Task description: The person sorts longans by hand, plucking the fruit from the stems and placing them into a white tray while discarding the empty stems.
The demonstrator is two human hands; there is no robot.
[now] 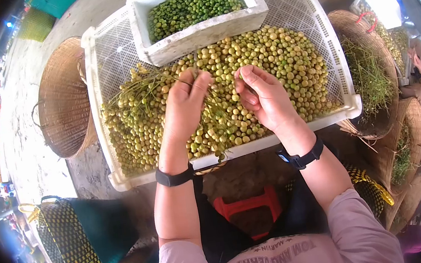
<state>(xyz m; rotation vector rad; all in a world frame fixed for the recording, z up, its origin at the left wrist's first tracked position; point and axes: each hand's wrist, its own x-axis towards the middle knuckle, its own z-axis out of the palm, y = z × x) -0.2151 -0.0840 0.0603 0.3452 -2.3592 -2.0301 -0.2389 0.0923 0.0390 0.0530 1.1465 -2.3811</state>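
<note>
My left hand (186, 103) is closed round a bunch of thin green fruit stems (147, 84), over the left middle of a white plastic crate. Some stems with small fruits on them hang below that hand toward the crate's near edge. A short way to the right, my right hand (267, 98) is closed in a pinch, with a bit of green showing at its fingertips, apparently a small fruit. Under both hands lies a broad layer of small round yellow-green fruits (286, 64) in the shallow crate (110, 41).
A white foam box (199, 41) of darker green fruits (195, 7) rests across the crate's far side. Wicker baskets stand left (64, 97) and right (336, 24), the right one holding stripped stems (370, 80). A red stool (248, 204) is below me. Another person's hand (416, 61) shows far right.
</note>
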